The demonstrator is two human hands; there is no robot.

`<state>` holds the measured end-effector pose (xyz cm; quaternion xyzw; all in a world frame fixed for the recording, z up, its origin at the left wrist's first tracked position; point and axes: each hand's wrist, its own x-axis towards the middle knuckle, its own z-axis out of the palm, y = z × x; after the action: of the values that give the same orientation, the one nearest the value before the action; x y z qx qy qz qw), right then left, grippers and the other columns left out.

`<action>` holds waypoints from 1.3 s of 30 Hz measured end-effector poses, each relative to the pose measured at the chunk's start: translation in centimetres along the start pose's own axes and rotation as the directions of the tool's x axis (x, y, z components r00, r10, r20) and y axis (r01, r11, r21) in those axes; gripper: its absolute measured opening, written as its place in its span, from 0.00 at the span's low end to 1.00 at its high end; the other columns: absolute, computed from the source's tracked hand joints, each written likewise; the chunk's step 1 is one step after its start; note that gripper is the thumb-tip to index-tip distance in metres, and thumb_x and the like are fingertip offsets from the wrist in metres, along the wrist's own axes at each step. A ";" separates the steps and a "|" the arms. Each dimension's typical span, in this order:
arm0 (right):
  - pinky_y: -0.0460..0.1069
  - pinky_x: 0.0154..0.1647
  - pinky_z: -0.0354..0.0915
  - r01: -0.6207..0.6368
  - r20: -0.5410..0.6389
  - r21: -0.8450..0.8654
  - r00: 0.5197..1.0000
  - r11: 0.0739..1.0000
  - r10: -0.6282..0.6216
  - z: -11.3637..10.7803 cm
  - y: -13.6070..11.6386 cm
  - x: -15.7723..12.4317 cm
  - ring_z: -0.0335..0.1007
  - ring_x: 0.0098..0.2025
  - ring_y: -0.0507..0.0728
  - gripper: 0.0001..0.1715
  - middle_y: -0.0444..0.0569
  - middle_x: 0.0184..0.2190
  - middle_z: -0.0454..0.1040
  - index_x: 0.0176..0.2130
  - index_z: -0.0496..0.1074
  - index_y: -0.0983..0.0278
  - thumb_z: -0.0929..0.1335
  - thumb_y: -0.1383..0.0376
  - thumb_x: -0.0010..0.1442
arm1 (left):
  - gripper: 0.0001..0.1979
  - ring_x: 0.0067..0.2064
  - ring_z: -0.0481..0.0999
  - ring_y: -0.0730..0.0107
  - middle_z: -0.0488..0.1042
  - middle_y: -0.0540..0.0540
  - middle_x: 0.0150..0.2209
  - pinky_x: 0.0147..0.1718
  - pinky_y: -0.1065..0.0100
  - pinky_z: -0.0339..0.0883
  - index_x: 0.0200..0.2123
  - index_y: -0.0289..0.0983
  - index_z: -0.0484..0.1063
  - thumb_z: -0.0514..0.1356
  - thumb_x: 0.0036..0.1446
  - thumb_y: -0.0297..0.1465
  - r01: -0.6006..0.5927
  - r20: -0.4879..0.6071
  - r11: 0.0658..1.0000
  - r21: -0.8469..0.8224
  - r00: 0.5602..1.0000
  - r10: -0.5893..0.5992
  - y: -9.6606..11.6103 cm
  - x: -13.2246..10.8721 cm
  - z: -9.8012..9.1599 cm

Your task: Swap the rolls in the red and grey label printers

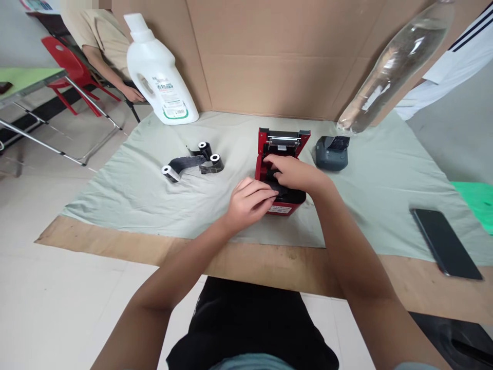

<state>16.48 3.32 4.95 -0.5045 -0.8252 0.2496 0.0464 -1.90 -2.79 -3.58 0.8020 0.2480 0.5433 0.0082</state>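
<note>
A small red and black label printer [285, 209] stands on the cloth with its lid [284, 136] raised. My left hand [250, 199] is at its front left, the closed fingertips on a black strip [282, 189] lying over the printer's front. My right hand [295, 172] reaches into the compartment from the right. Its forefinger is stretched toward the hinge and its thumb bends in beside a dark roll [271, 174]. The hand hides much of the inside, so its grip on the roll is only partly visible.
Several black rolls with white cores [204, 149] lie left of the printer, some partly unwound. A white detergent bottle [162, 77] and a clear bottle [396, 67] stand behind. To the right are a dark grey device [332, 156] and a phone [444, 244]. Two people are beyond the cardboard [269, 61].
</note>
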 end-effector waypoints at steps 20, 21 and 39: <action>0.62 0.54 0.73 0.048 -0.623 0.309 0.765 0.950 0.164 -5.0 3.8 -4.0 0.77 0.50 0.63 0.11 0.53 0.51 0.81 0.47 0.78 0.60 0.69 0.63 0.66 | 0.05 0.37 0.77 0.68 0.82 0.46 0.37 0.39 0.63 0.67 0.43 0.41 0.79 0.61 0.69 0.29 -0.010 0.052 0.999 0.049 0.999 0.007 0.1 -0.4 -0.1; 0.62 0.54 0.73 0.035 -0.614 0.333 0.767 0.942 0.189 -4.6 4.4 -3.2 0.77 0.49 0.63 0.10 0.53 0.50 0.81 0.47 0.78 0.60 0.69 0.61 0.67 | 0.06 0.37 0.77 0.68 0.82 0.46 0.37 0.39 0.63 0.67 0.43 0.41 0.79 0.61 0.69 0.29 -0.025 0.058 0.998 0.062 0.998 0.021 0.1 -0.5 -0.1; 0.54 0.36 0.68 -0.037 -0.230 0.343 0.965 0.939 0.122 -5.2 2.4 -3.8 0.72 0.35 0.58 0.13 0.48 0.31 0.78 0.30 0.78 0.60 0.77 0.55 0.55 | 0.08 0.40 0.78 0.67 0.82 0.46 0.38 0.42 0.61 0.67 0.45 0.41 0.79 0.58 0.73 0.33 -0.046 0.097 0.999 0.010 0.994 0.045 -0.3 4.6 -0.4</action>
<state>21.95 2.83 9.07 -0.5497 -0.7368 0.3233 0.2243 -1.01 -0.80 0.46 0.8330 0.2322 0.5022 0.0031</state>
